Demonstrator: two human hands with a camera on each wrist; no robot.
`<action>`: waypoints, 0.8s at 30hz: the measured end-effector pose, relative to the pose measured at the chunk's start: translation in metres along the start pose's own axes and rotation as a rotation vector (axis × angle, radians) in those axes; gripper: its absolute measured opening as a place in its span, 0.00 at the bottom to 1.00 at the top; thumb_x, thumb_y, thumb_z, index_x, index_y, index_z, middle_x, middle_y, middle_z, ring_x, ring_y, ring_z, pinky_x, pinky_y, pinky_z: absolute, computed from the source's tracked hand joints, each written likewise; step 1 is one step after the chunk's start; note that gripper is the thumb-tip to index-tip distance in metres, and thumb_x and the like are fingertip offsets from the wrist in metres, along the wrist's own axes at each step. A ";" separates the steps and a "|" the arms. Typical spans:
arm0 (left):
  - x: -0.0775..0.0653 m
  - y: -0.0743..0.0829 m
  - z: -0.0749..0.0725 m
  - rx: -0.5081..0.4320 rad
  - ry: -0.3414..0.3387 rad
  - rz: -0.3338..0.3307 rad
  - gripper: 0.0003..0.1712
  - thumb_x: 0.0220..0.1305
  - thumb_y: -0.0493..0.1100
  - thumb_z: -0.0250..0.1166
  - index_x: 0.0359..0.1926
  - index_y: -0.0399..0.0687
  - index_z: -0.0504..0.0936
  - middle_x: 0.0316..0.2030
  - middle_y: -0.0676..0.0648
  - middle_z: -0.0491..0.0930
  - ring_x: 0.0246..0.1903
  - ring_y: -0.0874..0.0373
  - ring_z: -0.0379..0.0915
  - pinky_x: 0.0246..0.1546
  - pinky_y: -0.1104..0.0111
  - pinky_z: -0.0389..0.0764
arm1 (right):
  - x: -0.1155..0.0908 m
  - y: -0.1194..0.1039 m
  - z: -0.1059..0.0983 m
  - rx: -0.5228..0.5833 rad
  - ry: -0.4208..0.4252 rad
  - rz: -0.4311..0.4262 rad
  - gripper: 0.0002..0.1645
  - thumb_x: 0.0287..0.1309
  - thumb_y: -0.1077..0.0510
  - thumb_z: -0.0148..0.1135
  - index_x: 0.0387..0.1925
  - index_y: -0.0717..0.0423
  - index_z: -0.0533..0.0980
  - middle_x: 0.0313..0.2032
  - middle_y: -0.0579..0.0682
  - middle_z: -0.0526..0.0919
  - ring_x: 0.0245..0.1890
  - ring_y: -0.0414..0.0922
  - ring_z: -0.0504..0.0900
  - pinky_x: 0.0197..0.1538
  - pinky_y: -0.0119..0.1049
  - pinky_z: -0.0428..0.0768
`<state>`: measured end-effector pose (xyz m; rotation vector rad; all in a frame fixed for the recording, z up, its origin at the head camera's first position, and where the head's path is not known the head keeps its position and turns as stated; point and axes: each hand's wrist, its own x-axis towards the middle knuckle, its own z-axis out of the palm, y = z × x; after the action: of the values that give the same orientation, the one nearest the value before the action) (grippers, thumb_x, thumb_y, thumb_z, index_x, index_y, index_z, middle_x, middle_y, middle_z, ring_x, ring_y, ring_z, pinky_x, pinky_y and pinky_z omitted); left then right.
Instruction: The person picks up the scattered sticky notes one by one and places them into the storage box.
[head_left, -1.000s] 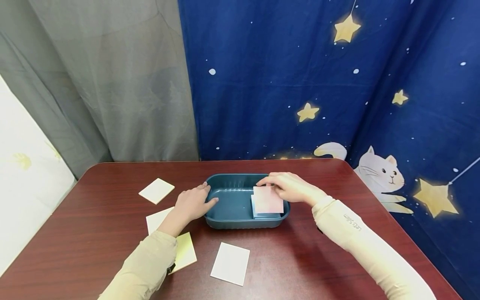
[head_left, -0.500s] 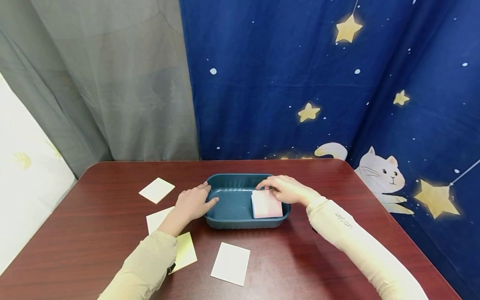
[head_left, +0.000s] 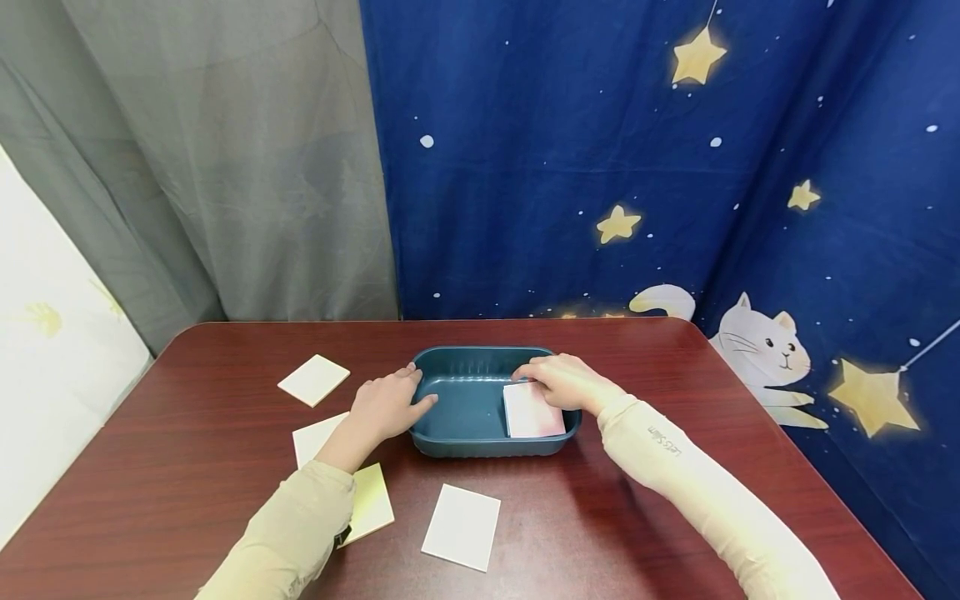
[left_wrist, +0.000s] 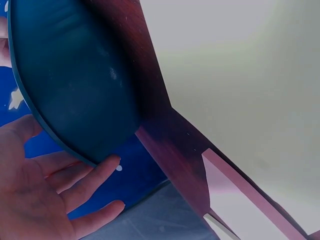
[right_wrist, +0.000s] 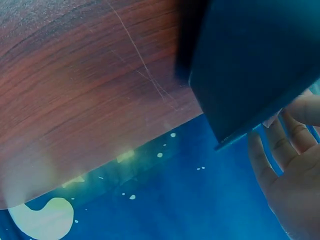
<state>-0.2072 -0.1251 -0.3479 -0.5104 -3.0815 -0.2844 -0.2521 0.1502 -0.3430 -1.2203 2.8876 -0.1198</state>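
A dark teal plastic basin [head_left: 465, 408] stands on the table. At its right end lies a pale pink sticky note pad [head_left: 534, 412], on top of another pad that is now hidden. My right hand [head_left: 566, 383] reaches over the right side of the basin and pinches the pad's far right corner. In the right wrist view a bit of pink shows at the thumb, beyond the basin wall. My left hand [head_left: 386, 406] rests at the left rim, its fingers [left_wrist: 90, 185] extended along the outside and its thumb toward the inside.
White pads lie at the far left [head_left: 313, 381], under the left forearm [head_left: 315, 437] and in front of the basin [head_left: 461, 527]. A yellow pad [head_left: 370, 504] lies partly beneath the left sleeve. Curtains hang behind the reddish-brown table [head_left: 225, 383].
My right hand has lowered the pink pad into the basin, over the blue pad, which it now covers. The right forearm has swung slightly left. My left hand has kept its place.
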 end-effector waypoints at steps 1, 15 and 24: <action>0.000 0.000 0.000 0.000 0.000 -0.001 0.33 0.59 0.56 0.54 0.55 0.33 0.69 0.56 0.36 0.65 0.51 0.43 0.66 0.44 0.49 0.67 | 0.001 0.000 0.001 -0.005 -0.004 0.005 0.22 0.52 0.70 0.48 0.46 0.48 0.76 0.41 0.44 0.78 0.35 0.40 0.75 0.38 0.37 0.73; 0.000 0.000 0.000 -0.003 -0.005 -0.007 0.34 0.59 0.56 0.54 0.55 0.33 0.69 0.56 0.37 0.65 0.52 0.43 0.65 0.45 0.49 0.67 | 0.004 0.006 0.017 -0.001 -0.024 0.036 0.19 0.54 0.68 0.50 0.46 0.50 0.77 0.40 0.46 0.78 0.39 0.43 0.76 0.43 0.40 0.73; 0.000 0.000 -0.001 0.002 -0.001 0.000 0.34 0.59 0.57 0.54 0.55 0.34 0.69 0.56 0.37 0.65 0.51 0.43 0.66 0.44 0.49 0.67 | 0.004 0.007 0.019 0.013 -0.050 0.055 0.18 0.55 0.67 0.51 0.46 0.51 0.77 0.40 0.46 0.78 0.40 0.44 0.76 0.44 0.40 0.73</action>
<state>-0.2071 -0.1250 -0.3472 -0.5107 -3.0826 -0.2813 -0.2595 0.1505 -0.3626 -1.1250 2.8702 -0.1056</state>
